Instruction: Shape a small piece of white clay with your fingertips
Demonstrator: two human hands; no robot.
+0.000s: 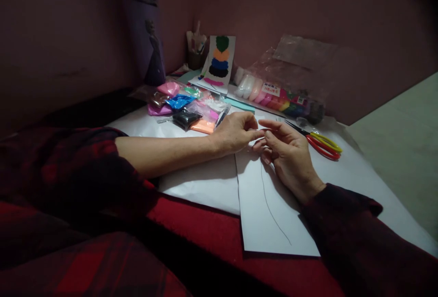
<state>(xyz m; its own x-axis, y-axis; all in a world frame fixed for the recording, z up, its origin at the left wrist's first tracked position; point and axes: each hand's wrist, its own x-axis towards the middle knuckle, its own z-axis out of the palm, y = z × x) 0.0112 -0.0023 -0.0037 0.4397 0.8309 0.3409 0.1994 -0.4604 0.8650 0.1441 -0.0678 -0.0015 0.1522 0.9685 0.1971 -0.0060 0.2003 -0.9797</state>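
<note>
My left hand [234,132] reaches in over a white sheet of paper [253,215], its fingers curled and pinched toward the tips. The fingertips of my right hand [290,158] meet it there, the thumb pressed near the index finger and the other fingers bent. Whatever sits between the fingertips is too small or hidden to make out. Below the hands a thin curved line [268,208] runs down the paper. Close behind my left hand lie several plastic packets of coloured clay, among them a black packet [185,118], a blue packet [180,101] and an orange packet [202,126].
Scissors [323,144] with red and yellow handles lie to the right. Behind are a clear bag of colourful clay [273,94] and a propped card [222,62] with coloured patches. A cup [195,59] of tools and a purple bottle [153,55] stand at the back left.
</note>
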